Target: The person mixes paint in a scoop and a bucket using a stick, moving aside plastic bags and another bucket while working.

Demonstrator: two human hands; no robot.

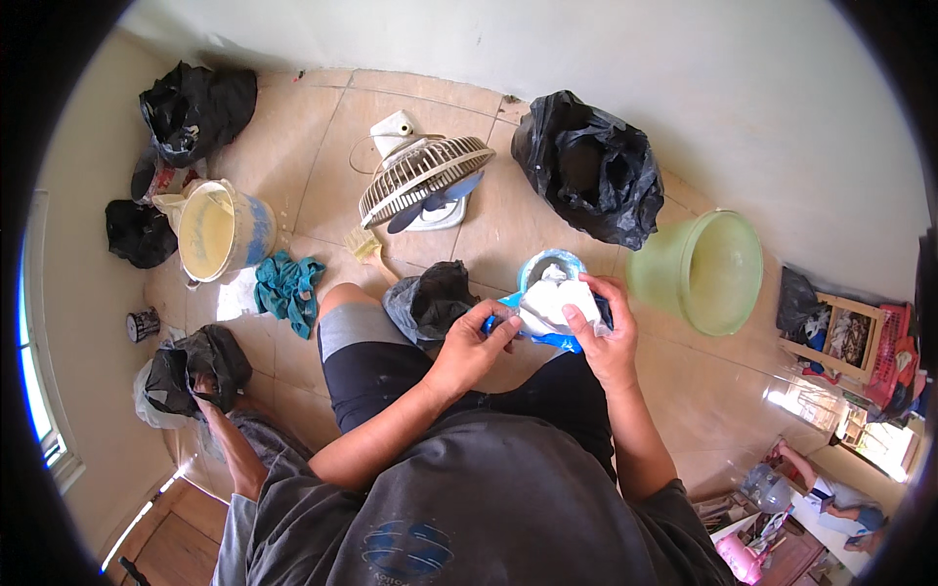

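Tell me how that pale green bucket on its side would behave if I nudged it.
The green bucket lies on its side on the tiled floor, so it would probably roll in an arc. It looks like thin, translucent plastic and seems empty, so it is likely light and would skid easily.

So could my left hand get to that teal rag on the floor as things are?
Probably yes: the teal rag lies on bare tile beside your left knee, nothing between. But your left hand is holding the blue-and-white bundle.
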